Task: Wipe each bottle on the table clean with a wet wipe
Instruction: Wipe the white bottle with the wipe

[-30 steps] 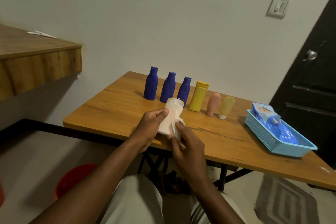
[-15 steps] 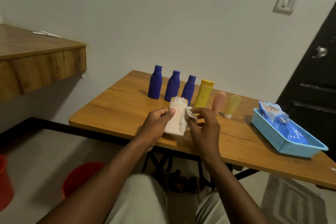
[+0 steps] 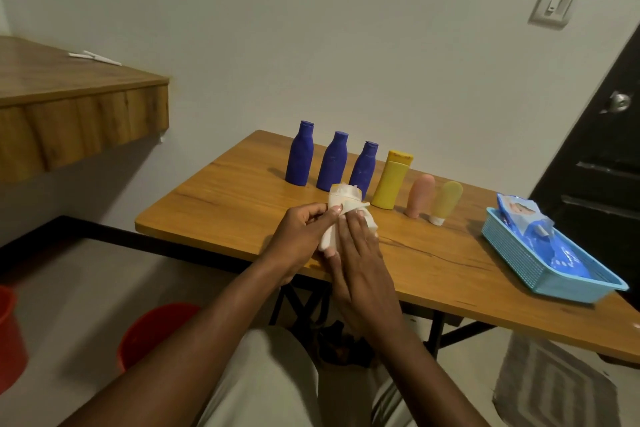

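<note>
Wooden table (image 3: 221,204), one. One light blue basket (image 3: 519,265) on its right end, one blue wipes pack (image 3: 530,229) lying inside it.

Seven bottles in all. Six stand in a row along the far side. From the left:
- Three dark blue bottles (image 3: 300,154) (image 3: 332,163) (image 3: 363,166), same shape, narrow necks, caps on.
- One yellow bottle (image 3: 391,180) with a flat cap.
- One pink tube (image 3: 418,196).
- One pale yellow tube (image 3: 446,199), standing on its white cap.

They stand near each other but apart.

The seventh, a white bottle (image 3: 341,194), is held above the table's near edge, in front of the blue ones, cap end up and tilted. It is off-white with a broad cap; body mostly hidden.

Left hand (image 3: 298,239) grips the white bottle from the left, thumb on its front below the cap. Right hand (image 3: 360,253) clasps one wet wipe (image 3: 371,225) round the bottle's body, fingers laid over it, thumb on the near side. The wipe is white and crumpled, with a strip across the bottle under the cap.
</note>
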Tool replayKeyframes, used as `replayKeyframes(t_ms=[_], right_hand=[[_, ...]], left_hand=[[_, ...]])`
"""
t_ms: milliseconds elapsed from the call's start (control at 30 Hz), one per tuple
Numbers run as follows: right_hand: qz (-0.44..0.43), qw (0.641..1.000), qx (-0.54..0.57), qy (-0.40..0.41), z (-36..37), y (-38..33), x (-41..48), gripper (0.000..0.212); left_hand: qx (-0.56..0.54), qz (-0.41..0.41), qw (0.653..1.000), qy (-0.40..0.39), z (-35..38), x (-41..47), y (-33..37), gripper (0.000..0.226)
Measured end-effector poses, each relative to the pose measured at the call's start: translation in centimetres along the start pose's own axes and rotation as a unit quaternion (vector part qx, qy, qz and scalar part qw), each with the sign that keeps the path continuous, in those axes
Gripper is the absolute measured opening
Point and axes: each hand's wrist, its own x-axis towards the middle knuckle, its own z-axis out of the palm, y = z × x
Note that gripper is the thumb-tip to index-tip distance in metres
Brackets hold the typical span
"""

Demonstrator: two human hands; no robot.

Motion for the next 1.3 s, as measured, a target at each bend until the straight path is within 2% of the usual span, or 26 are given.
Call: replayKeyframes(t_ms=[167,333,433,500,600,700,800,900,1000,1167,1300], right_hand=[[0.046,0.996,0.078,0.015,-1.2,0.3,2.4,0.068],[-0.045,0.999,0.009,-0.008,-1.7,-0.5,2.5,0.065],[-0.060,0.998,-0.012,-0.009,-2.1,0.0,2.6,0.064],[-0.048,0.999,0.013,0.010,-2.3,0.4,2.6,0.061],[0.010,0.993,0.108,0.036,-2.3,0.2,2.7,0.061],[0.059,0.972,0.212,0.087,-2.1,-0.5,3.0,0.059],[0.122,0.926,0.314,0.171,-2.3,-1.3,3.8,0.048],[0.187,0.875,0.397,0.205,-3.3,-1.5,4.8,0.040],[0.235,0.841,0.450,0.186,-4.8,-1.6,5.7,0.025],[0.268,0.821,0.486,0.138,-4.9,-1.0,5.4,0.029],[0.284,0.816,0.492,0.109,-4.2,-1.3,4.1,0.028]], left_hand=[[0.016,0.016,0.999,-0.028,-0.1,-0.3,0.0,0.025],[0.070,0.033,0.997,-0.005,-0.4,-0.5,-0.2,0.024],[0.098,0.052,0.994,0.008,-0.2,-0.7,-0.3,0.024],[0.090,0.065,0.994,0.008,0.0,-0.6,-0.4,0.027],[0.059,0.075,0.995,0.010,0.2,-0.6,-0.5,0.030],[0.039,0.080,0.996,0.007,0.2,-0.5,-0.6,0.033],[0.020,0.073,0.997,-0.006,0.2,-0.4,-0.7,0.035],[-0.004,0.065,0.997,-0.030,0.1,-0.2,-0.9,0.036],[0.002,0.058,0.997,-0.044,0.0,-0.3,-0.8,0.036],[0.027,0.049,0.997,-0.049,-0.2,0.1,-1.2,0.035],[0.086,0.075,0.993,0.006,0.2,0.4,-1.4,0.043]])
